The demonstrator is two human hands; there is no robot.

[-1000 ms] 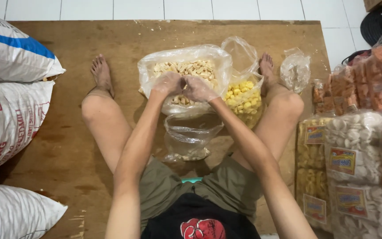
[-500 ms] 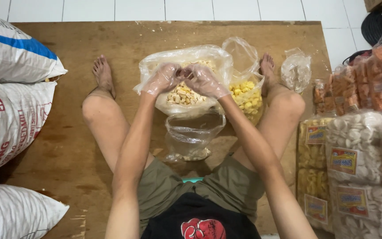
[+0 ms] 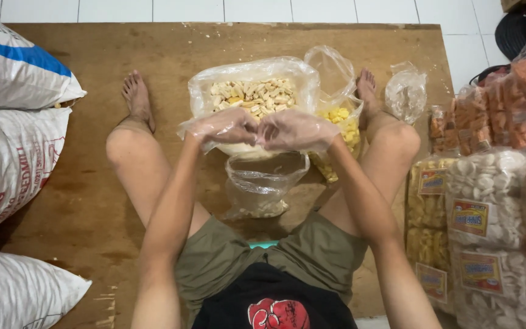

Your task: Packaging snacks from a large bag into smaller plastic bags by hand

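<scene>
A large clear plastic bag of pale beige crackers [image 3: 254, 97] sits open on the wooden board. Just in front, a small clear plastic bag [image 3: 263, 186] stands open, holding few crackers at its bottom.

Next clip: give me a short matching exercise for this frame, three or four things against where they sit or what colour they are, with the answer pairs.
Things
1. big clear bag
2. yellow snack bag
3. small open bag
4. white sacks

Descriptions
A. stacked at the left edge of the board
B. just below the two gloved hands, nearly empty
C. filled with pale beige pieces
D. beside the foot on the picture's right

Pairs: 1-C, 2-D, 3-B, 4-A
</scene>
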